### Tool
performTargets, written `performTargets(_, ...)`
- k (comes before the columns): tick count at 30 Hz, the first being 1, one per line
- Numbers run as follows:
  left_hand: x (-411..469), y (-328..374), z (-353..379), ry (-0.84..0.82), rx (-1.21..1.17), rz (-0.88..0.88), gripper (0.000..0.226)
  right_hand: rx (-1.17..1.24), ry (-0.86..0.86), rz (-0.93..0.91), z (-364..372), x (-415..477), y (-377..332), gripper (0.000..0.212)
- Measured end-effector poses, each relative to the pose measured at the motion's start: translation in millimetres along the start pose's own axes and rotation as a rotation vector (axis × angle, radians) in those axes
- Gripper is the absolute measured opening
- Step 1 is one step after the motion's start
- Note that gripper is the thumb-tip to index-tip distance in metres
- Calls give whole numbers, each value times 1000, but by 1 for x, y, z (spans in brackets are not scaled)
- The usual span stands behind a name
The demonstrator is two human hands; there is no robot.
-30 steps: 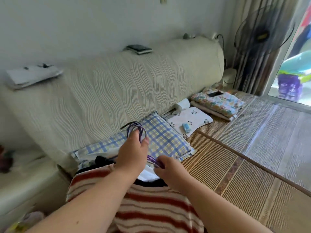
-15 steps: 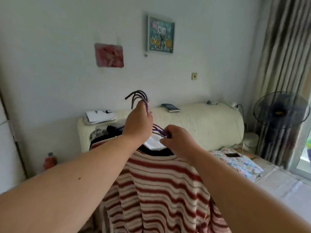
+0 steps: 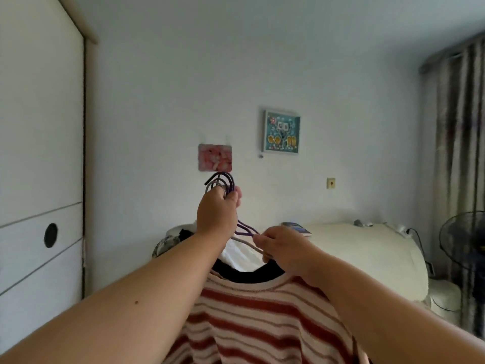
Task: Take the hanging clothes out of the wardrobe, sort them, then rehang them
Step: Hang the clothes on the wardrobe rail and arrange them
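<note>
**Bundle of hangers held high, wardrobe to the left**

The left hand is curled in a fist round the stems of the hanger hooks, which stand upright just above its knuckles with their open ends curving over to the left. The wardrobe lies on that same side, so the left hand is the nearer one and I judge it leads the rehanging. The right hand is lower and to the right, its fingertips pinching the sloping hanger arms, which run down from the left fist towards it.

Counted: at least three hooks, dark, grey and purple, bunched too closely for a sure total. Three garments show at the neckline: a striped top in front, a black one behind it, then a white one
</note>
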State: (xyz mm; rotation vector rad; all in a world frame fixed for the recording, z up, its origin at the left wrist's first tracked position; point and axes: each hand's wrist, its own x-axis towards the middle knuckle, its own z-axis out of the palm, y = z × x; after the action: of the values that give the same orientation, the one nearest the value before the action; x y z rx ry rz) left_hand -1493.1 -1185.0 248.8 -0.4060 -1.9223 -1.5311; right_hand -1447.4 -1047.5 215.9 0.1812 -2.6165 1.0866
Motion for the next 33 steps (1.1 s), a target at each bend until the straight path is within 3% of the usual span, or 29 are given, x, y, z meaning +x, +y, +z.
performTargets(6,-21,11,-46,-99,-121,-18,29,300,-184,126,5,-31,-29,38)
performTargets(11,-43,28,-82,-138,-169,3,28,213,-155,66,13,-55,-44,40)
performTargets(15,-61,44,-109,-49,-132,24,20,212,-128,25,13,-81,-61,39)
performTargets(20,-90,68,-135,-64,-130,-20,25,138,-185,-77,13,-116,-85,37)
performTargets(27,-129,88,-179,13,-129,-83,24,229,-271,-199,17,-148,-118,20)
performTargets(33,-163,105,-228,40,-147,-68,26,289,-331,-202,10,-162,-148,23)
